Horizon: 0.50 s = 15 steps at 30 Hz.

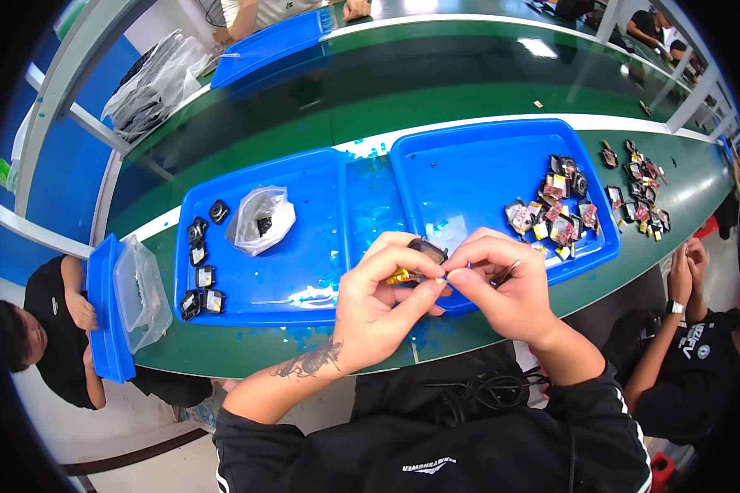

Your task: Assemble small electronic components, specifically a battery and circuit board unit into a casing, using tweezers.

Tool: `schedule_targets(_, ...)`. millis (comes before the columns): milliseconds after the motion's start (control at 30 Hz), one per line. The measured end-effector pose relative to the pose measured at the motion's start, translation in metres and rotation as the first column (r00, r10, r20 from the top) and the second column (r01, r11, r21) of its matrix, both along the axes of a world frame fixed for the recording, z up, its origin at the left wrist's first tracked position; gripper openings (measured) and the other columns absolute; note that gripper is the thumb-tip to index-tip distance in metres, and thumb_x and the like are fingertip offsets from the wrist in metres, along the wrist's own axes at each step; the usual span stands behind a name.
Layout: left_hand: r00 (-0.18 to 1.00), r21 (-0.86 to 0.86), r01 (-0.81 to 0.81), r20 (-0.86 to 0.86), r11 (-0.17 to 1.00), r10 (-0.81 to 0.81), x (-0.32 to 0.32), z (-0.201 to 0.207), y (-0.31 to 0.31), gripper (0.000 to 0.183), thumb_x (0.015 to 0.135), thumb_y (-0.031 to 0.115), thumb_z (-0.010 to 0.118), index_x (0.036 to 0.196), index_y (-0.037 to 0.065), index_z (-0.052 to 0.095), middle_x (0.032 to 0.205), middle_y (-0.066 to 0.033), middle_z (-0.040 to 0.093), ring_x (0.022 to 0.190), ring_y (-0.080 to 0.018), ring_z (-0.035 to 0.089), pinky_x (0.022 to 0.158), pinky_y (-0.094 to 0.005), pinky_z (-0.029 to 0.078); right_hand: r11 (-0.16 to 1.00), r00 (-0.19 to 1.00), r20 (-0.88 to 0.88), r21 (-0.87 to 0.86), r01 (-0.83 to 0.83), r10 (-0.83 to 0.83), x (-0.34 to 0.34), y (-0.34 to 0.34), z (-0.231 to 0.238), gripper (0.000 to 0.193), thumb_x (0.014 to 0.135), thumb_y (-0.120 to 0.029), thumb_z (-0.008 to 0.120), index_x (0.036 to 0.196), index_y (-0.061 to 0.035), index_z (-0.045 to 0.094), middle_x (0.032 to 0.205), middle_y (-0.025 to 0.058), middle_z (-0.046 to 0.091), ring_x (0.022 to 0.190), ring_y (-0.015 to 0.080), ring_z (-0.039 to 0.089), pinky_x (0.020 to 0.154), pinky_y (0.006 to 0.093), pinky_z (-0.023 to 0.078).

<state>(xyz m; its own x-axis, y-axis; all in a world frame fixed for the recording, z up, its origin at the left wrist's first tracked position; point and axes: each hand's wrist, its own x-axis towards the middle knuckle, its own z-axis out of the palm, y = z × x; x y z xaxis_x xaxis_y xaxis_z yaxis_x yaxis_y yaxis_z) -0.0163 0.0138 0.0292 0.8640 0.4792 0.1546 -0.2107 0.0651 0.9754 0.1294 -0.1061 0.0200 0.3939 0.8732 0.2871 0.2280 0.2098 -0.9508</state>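
My left hand (384, 302) is closed around a small black electronic unit (427, 250) with a yellow strip (400, 277) at its side, held above the gap between two blue trays. My right hand (501, 287) meets it, thumb and forefinger pinched together against the left fingertips. What the right fingers pinch is too small and too hidden to name. In the right blue tray (485, 130) lies a pile of similar black units (561, 215) with reddish boards and yellow tabs. Several black units (197, 232) sit along the left side of the left blue tray (292, 167).
An open clear plastic bag (261, 220) with small black parts stands in the left tray. More units (637, 185) lie loose on the green table (691, 164) at right. Co-workers sit to the left (53, 329) and right (682, 353). A white rail (370, 148) runs behind the trays.
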Motion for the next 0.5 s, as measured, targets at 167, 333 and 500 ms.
schedule_targets(167,0.998,-0.203,0.052,0.051,0.978,-0.042,0.019,-0.002,-0.006,0.016,0.088,-0.005,0.06,0.104,-0.005,0.057,0.109,-0.0119,0.052,0.091,-0.0198,0.064,0.071,-0.0287,0.06,0.975,0.961,0.184,0.128,0.183,-0.205,-0.009,0.002,-0.001,0.007,0.085,0.004,0.061,0.09,0.0004,0.058,0.086,0.0107,0.056,0.065,0.0181,0.06,0.054,0.0272,0.047)
schedule_targets(333,0.992,0.191,-0.056,-0.099,0.98,0.076,0.014,-0.003,-0.003,0.017,0.082,-0.003,0.068,0.097,0.0,0.062,0.103,-0.0087,0.055,0.089,-0.0142,0.062,0.07,-0.0261,0.058,0.981,0.976,0.144,0.121,0.149,-0.166,-0.005,0.002,0.001,0.008,0.086,0.002,0.06,0.092,-0.0008,0.057,0.084,0.0126,0.055,0.069,0.0239,0.056,0.058,0.0316,0.045)
schedule_targets(500,0.998,0.187,-0.053,-0.019,0.981,0.058,0.015,-0.011,-0.004,0.012,0.081,-0.001,0.071,0.092,0.001,0.067,0.099,-0.0079,0.058,0.083,-0.0109,0.06,0.063,-0.0215,0.051,0.994,0.994,0.006,0.012,0.113,-0.113,-0.005,-0.005,0.002,0.003,0.09,0.0,0.058,0.093,0.0,0.059,0.087,0.0066,0.056,0.066,0.0076,0.053,0.055,0.0209,0.041)
